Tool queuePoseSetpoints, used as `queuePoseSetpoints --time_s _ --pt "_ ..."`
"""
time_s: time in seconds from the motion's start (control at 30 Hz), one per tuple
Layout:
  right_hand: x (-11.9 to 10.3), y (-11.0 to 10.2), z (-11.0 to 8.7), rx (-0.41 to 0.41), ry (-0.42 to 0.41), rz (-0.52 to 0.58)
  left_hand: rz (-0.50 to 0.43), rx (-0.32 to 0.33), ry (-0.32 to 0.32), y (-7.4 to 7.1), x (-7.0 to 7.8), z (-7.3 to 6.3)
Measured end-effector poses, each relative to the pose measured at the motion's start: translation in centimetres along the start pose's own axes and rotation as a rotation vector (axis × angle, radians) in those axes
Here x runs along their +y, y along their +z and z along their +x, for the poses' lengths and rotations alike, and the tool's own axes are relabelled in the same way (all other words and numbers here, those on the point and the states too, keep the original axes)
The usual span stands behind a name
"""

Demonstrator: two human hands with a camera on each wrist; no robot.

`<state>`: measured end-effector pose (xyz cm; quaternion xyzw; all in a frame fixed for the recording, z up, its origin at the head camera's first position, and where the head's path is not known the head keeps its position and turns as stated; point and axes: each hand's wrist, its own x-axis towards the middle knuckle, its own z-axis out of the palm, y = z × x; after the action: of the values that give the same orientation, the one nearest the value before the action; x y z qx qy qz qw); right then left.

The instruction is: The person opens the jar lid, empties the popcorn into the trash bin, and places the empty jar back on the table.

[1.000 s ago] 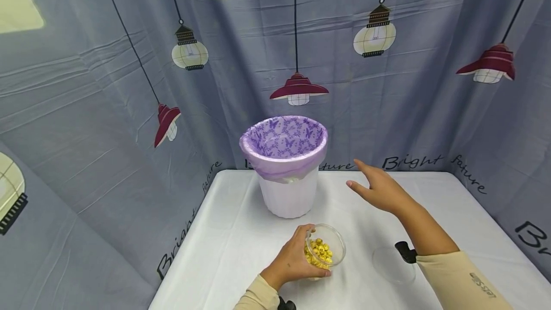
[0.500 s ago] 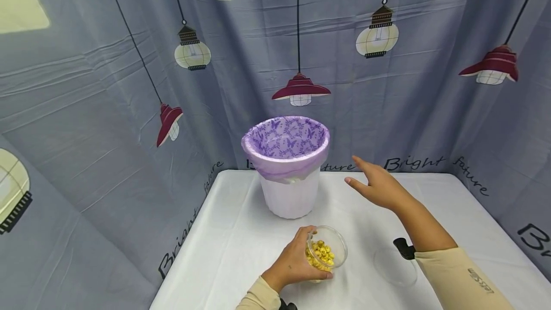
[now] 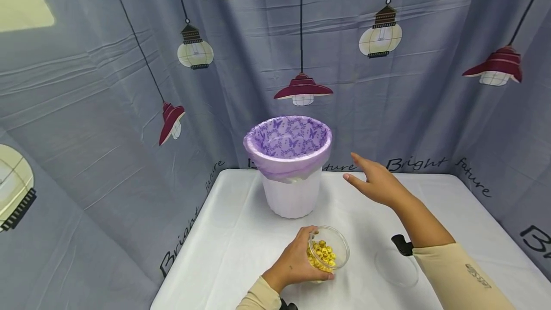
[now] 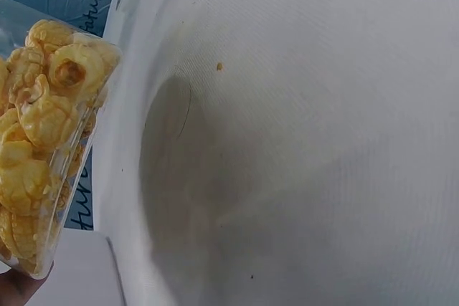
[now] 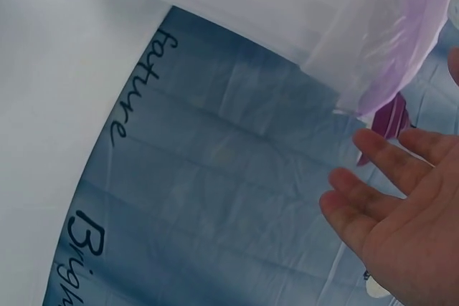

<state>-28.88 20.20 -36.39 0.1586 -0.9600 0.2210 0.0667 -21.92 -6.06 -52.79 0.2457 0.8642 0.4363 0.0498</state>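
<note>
Looked like the hold step: my left hand point(image 3: 297, 260) gripped the popcorn jar point(image 3: 337, 249) near side of the bin point(image 3: 291, 196), my right hand point(image 3: 380, 184) hung right of it, fingers wide, empty; next move probably called for a steady left grip.

A white-covered table point(image 3: 241, 233) with rounded far corners bears an upright white bin point(image 3: 290, 195), standing toward 11 o'clock — and, at the bin's 4 o'clock, a clear round lid point(image 3: 396, 268) lying flat. In the left-wrist view, a small orange-brown speck point(image 4: 219, 67) lies on the white cover — at 1 o'clock from a fine dark strand point(image 4: 188, 112).
</note>
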Motion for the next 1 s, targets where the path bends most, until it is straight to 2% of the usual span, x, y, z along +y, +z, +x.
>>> queuePoseSetpoints --time_s 1.0 --pt "-1.0 0.4 3.3 0.001 -0.018 0.035 -0.004 0.015 -0.032 -0.5 -0.7 -0.5"
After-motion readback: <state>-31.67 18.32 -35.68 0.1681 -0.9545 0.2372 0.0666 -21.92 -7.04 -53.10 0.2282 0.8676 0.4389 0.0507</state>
